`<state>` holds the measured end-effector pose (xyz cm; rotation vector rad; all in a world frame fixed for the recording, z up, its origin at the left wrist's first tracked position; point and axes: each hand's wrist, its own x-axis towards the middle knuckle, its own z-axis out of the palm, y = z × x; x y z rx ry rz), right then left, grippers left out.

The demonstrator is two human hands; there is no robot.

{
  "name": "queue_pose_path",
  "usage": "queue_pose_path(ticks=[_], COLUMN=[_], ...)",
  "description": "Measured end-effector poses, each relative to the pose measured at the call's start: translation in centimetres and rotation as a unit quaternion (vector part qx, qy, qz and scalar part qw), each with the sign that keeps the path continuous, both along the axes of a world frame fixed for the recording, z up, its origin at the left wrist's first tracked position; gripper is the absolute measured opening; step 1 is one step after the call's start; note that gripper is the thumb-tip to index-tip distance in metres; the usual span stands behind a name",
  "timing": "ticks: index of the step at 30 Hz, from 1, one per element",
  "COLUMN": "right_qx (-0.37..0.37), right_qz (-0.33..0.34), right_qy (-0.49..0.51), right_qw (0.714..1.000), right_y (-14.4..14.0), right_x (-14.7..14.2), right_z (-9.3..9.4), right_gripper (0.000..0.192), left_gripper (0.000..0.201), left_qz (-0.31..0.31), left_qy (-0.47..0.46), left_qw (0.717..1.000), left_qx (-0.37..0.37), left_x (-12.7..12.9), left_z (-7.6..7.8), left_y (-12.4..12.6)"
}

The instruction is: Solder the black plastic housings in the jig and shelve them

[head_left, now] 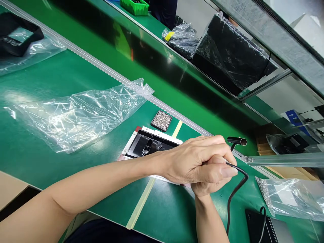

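Hands point(202, 165) are clasped together at the near edge of the green bench point(45, 148). We note our left hand point(194, 160) lies on top, fingers curled shut over the right hand point(210, 185), which shows only beneath it. A thin black cable point(234, 192) comes out from between the fingers and drops toward us; which hand grips it we cannot tell, and the tool on its end is hidden. Directly behind the hands sits a black tray in a white frame point(149, 143), partly covered by the left wrist. Just beyond it lies a small black dish of silvery screws point(161, 120). A large empty clear bag point(83, 113) lies flat to the left. A short black tube on a stalk point(236, 141) stands just right of the knuckles. Another clear bag point(288, 197) lies at far right.
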<state>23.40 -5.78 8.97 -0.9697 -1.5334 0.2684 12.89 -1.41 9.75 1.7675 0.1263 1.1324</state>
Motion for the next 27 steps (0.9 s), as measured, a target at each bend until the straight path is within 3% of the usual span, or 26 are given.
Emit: queue_pose_path(ticks=[5, 22, 27], right_qx=[-0.012, 0.005, 0.015], right_qz=[-0.014, 0.043, 0.026], right_qy=[-0.001, 0.005, 0.005], right_qw=[1.000, 0.999, 1.000], right_y=[-0.03, 0.23, 0.23], right_x=[-0.05, -0.39, -0.13], right_z=[0.17, 0.51, 0.03], right_gripper=[0.045, 0.044, 0.044], left_gripper=[0.023, 0.024, 0.026], left_qz=[-0.002, -0.013, -0.014], left_qy=[0.009, -0.009, -0.013], left_qw=[1.000, 1.000, 1.000], left_qx=[-0.006, -0.005, -0.004], left_x=[0.00, -0.08, -0.15], left_z=[-0.01, -0.18, -0.09], left_y=[0.03, 0.21, 0.17])
